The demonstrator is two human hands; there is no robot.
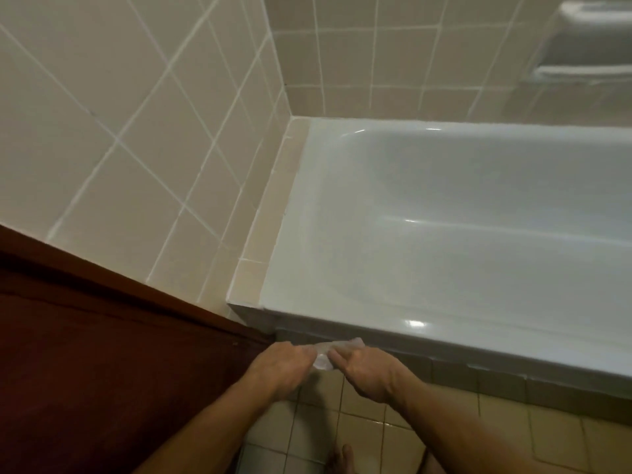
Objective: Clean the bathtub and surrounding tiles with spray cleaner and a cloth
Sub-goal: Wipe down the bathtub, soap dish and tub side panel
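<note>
A white bathtub (444,213) fills the right half of the view, its near rim (393,331) running across just above my hands. Both hands meet in front of the tub's near left corner, holding a small pale cloth (323,354) between them. My left hand (285,366) grips its left end with curled fingers. My right hand (364,369) pinches its right end. Most of the cloth is hidden inside the two hands. Beige wall tiles (136,131) rise to the left and behind the tub. No spray bottle is in view.
A dark red-brown door or panel (85,354) stands at the lower left. A narrow tiled ledge (273,206) runs along the tub's left end. A recessed soap dish (588,46) sits in the far wall. Small floor tiles (376,436) lie below, with my bare toes (342,456).
</note>
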